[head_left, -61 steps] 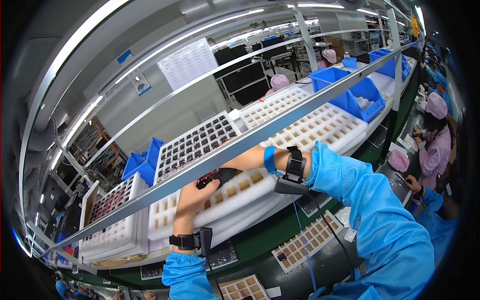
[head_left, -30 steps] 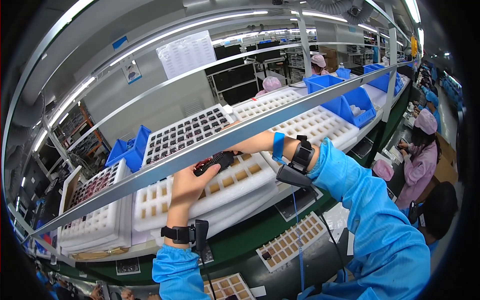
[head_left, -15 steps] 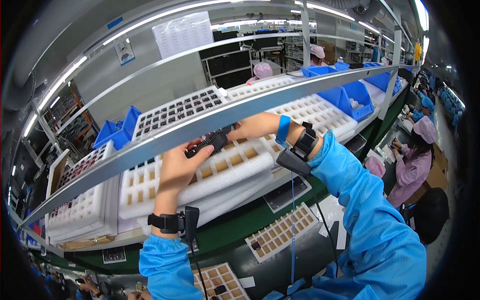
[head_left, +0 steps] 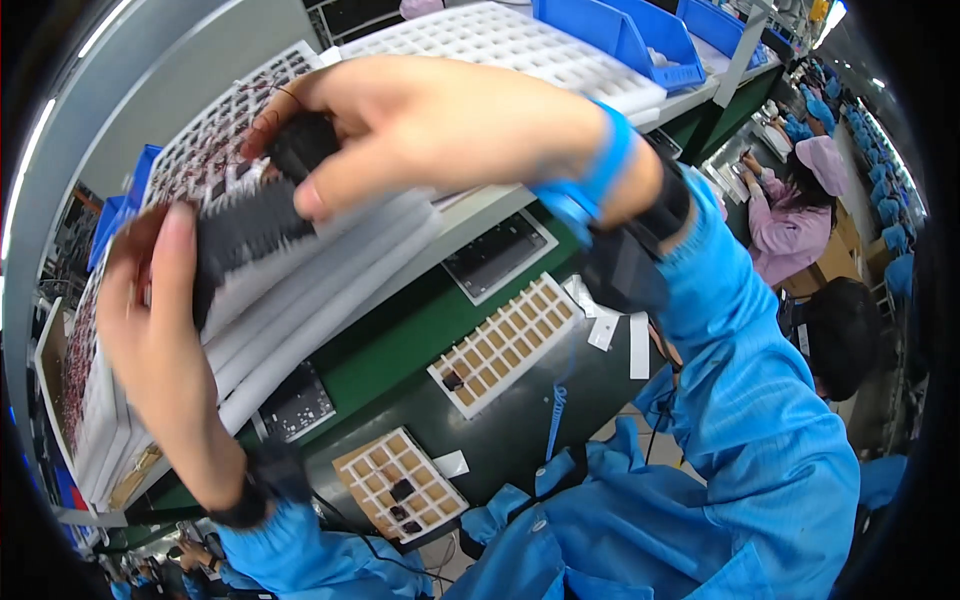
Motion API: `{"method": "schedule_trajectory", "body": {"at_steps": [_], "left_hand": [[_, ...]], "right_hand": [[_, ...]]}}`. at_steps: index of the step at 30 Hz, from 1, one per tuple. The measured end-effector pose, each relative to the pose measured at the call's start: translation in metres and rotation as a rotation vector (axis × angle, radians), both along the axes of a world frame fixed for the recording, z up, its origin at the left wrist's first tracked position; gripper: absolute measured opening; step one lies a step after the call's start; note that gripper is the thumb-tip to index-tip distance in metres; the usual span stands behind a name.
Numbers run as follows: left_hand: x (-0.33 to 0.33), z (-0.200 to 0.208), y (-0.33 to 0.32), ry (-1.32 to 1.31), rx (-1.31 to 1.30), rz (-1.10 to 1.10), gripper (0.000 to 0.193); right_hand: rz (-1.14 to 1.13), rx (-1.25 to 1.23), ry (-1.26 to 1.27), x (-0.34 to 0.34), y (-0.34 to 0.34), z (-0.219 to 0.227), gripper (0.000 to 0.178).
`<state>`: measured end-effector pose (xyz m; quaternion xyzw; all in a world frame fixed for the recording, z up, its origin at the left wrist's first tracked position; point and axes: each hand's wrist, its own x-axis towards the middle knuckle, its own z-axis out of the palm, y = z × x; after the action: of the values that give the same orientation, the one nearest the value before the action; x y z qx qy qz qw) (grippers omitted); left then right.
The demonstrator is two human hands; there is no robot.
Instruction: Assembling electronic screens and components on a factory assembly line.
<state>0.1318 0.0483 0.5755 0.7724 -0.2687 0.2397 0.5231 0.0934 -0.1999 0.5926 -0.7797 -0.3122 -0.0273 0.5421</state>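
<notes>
1. A long green workbench (head_left: pixel 400 345) ran across the view, with stacked white foam trays (head_left: pixel 330 270) tilted along its far side and blue bins (head_left: pixel 640 40) beyond them.
2. The person's right arm, in a blue sleeve (head_left: pixel 760 400), reached up from the lower right; a blue wrist strap (head_left: pixel 590 185) and a dark band sat at the wrist.
3. The right hand (head_left: pixel 440 120) was closed around the upper end of a black ribbed part (head_left: pixel 250 225), thumb and fingers pinching it.
4. The left hand (head_left: pixel 150 340) gripped the lower end of the same part, its thumb pressed flat along the side; the part was held close to the camera, in front of the foam trays.
5. Two small grid trays (head_left: pixel 500 345) (head_left: pixel 395 485) lay on the dark belt below, each holding a few dark pieces.
6. Another worker in a pink cap (head_left: pixel 825 165) sat at the right, well apart from the hands.
</notes>
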Motion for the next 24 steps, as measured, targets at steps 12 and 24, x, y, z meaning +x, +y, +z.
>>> {"method": "schedule_trajectory", "body": {"at_steps": [12,24], "left_hand": [[-0.089,-0.383,-0.045,1.278,-0.028,-0.498,0.024],[-0.02,-0.504,-0.087,1.201,0.187,-0.407,0.033]], "right_hand": [[-0.291,0.483,1.064,-0.152,-0.02,-0.369,0.05],[-0.686,0.313,0.909,-0.068,-0.04,-0.535,0.037]]}}
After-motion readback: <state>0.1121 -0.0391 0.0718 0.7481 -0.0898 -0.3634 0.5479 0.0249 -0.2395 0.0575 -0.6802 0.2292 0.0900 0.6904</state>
